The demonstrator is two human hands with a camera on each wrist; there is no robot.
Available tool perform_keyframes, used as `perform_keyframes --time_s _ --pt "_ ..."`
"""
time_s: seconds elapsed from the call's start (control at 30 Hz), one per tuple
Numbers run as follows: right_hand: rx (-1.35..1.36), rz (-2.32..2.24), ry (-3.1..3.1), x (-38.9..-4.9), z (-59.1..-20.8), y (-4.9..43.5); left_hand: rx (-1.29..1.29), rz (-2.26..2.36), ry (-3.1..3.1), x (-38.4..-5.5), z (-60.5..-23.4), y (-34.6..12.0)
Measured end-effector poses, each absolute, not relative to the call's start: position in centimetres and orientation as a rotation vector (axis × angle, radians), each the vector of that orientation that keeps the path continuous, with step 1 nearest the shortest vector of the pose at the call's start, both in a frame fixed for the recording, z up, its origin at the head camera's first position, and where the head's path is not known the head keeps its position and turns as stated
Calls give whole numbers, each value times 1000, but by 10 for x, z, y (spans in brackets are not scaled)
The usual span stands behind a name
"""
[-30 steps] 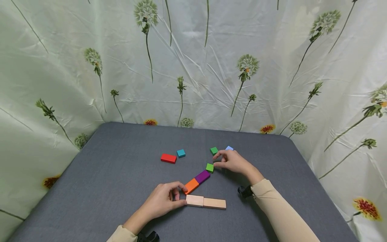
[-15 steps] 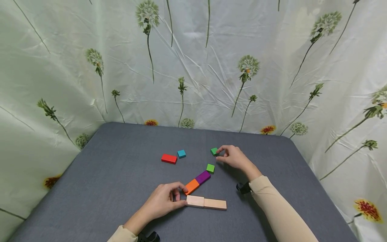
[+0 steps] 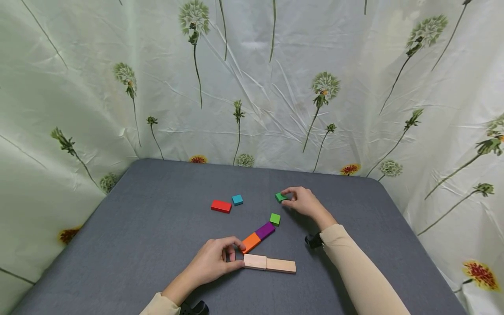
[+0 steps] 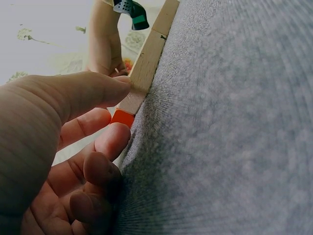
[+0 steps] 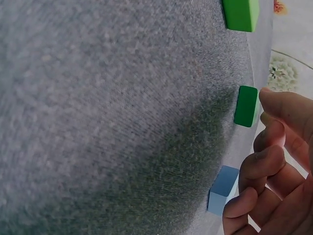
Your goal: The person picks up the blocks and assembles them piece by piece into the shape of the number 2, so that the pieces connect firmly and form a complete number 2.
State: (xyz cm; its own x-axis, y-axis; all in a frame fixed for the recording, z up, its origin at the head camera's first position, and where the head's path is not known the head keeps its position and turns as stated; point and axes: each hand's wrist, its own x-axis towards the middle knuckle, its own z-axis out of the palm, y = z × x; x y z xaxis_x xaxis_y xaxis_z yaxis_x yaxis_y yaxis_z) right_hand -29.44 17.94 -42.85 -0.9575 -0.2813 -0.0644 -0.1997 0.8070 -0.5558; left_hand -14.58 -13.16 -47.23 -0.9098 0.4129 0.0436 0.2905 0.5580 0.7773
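My left hand (image 3: 214,261) rests beside two plain wooden blocks (image 3: 255,261) laid end to end. Its thumb touches the near block's end, and its index finger meets an orange block (image 3: 251,242); the left wrist view shows that thumb on the wood (image 4: 142,73). A purple block (image 3: 265,230) and a light green block (image 3: 275,219) continue the slanting row from the orange one. Further back, my right hand (image 3: 305,203) has thumb and index finger either side of a dark green block (image 3: 280,197), close round its right end. A light blue block (image 5: 223,190) sits under the right hand's other fingers, hidden in the head view.
A red block (image 3: 221,206) and a teal block (image 3: 237,200) lie on the grey table (image 3: 157,236), left of the right hand. A flowered curtain (image 3: 267,87) surrounds the table's back and sides.
My right hand has moved from near the light green block, up and back, to the dark green block, and now covers the light blue one from the head view. The left hand stays put.
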Motion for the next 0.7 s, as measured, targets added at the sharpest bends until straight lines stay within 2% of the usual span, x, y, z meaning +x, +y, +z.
perform_keyframes --time_s 0.7 --pt "-285 -785 2893 -303 -433 176 618 1273 2649 -147 -474 -132"
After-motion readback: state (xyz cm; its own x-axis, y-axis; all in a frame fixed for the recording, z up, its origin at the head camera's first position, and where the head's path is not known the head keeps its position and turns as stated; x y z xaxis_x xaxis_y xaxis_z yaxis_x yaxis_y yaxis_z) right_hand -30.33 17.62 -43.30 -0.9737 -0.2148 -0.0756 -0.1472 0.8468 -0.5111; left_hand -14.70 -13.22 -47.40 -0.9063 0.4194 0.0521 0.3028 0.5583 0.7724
